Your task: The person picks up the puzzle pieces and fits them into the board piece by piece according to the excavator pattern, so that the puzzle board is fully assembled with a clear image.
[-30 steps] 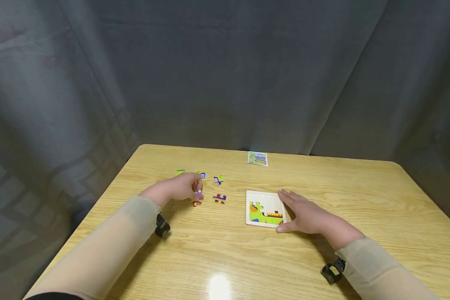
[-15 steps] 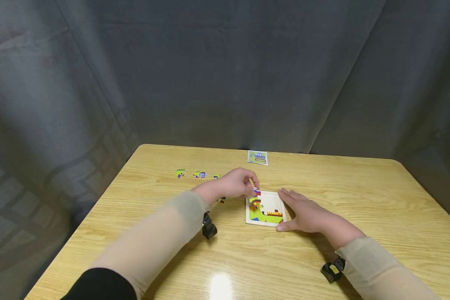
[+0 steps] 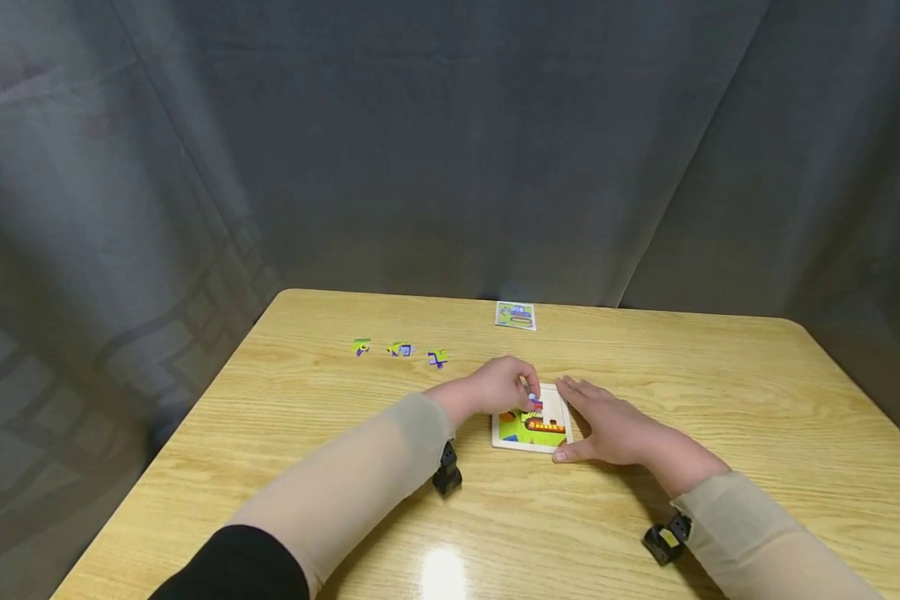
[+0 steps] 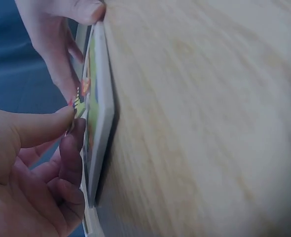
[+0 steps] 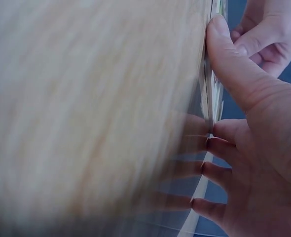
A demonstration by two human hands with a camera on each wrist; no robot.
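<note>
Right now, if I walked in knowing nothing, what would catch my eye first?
Probably the two hands meeting at the small white puzzle tray in the middle of the wooden table: the left hand pinches a colourful puzzle piece over it, while the right hand rests flat against its right edge. Three loose pieces lie further left.

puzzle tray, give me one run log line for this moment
left hand: pinches puzzle piece over puzzle tray | right hand: steadies tray's right edge | loose pieces: three, far left

table: light wood grain | puzzle tray: white rim, green-orange picture | curtain: grey
</note>
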